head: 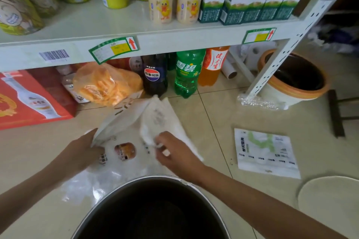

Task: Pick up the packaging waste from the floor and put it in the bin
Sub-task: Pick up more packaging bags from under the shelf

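Note:
A dark round bin (151,209) with a grey rim stands at the bottom centre. Just beyond it my left hand (87,149) grips the lower edge of a white paper bag (120,120) that slants up off the floor. Beside it, a crumpled white wrapper (163,120) is pinched in my right hand (172,153). Under both hands a clear plastic bag (116,161) printed with a bread picture lies flat on the tiles. A white and green pouch (266,151) lies on the floor to the right, apart from both hands.
A white metal shelf (136,39) with cans, bottles and cartons runs across the top; soda bottles (188,73), an orange snack bag (104,85) and a red box (29,99) sit beneath it. An orange-rimmed bin (297,91) and clear film (258,102) are at right. A round white disc (330,198) lies lower right.

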A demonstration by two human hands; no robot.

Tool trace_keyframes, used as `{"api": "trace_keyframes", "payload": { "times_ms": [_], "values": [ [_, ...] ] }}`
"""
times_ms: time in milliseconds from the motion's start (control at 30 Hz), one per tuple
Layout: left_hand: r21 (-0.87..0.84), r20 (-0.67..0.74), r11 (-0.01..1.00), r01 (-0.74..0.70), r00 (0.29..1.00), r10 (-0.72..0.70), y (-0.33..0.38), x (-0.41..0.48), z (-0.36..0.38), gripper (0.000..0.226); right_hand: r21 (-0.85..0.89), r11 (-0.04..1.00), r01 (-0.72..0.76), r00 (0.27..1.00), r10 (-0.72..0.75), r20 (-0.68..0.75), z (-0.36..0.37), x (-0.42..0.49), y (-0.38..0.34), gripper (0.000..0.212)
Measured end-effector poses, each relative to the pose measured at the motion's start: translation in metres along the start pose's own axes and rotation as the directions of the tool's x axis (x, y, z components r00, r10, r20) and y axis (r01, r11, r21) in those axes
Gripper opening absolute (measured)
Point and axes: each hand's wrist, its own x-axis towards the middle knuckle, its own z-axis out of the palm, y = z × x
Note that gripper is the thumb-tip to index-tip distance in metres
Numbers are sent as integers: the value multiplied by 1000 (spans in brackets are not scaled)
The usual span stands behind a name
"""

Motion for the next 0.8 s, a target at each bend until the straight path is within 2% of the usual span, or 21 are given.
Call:
{"api": "trace_keyframes", "payload": {
  "times_ms": [67,133,233,267,367,433,500,567,633,700,767,800],
  "values": [
    [-193,53,981,-31,998,42,14,-2,6,30,94,993,77,993,-85,82,16,18,-26,12],
    [-285,51,955,-78,994,97,26,0,9,16,157,984,82,986,-102,128,24,31,-40,18],
    [-220,151,968,-122,976,158,40,4,8,58,227,974,25,981,-67,180,21,36,-40,21],
    [-176,162,976,-128,974,157,44,4,11,62,210,977,25,979,-67,192,19,36,-37,22],
    [-44,138,989,-143,979,148,48,9,22,57,106,992,61,965,-86,248,8,36,-24,23],
    [-10,105,992,-129,986,129,45,15,30,47,56,998,22,961,-37,274,-4,30,-6,28],
    [47,49,989,-137,990,134,43,21,36,44,-86,993,-79,969,97,228,-20,13,26,36],
    [99,11,986,-137,991,137,45,25,43,43,-302,923,-237,951,283,120,-40,-16,71,46],
    [143,16,980,-140,990,139,48,30,51,43,-460,757,-464,859,512,-23,-59,-51,118,58],
    [163,32,977,-136,991,133,51,34,57,44,-513,555,-655,697,706,-126,-73,-89,157,74],
    [172,44,976,-135,991,129,56,38,64,42,-506,433,-746,579,797,-171,-79,-121,184,83],
    [179,46,974,-136,991,129,58,40,68,40,-476,416,-775,551,813,-188,-78,-131,195,82]
  ]
}}
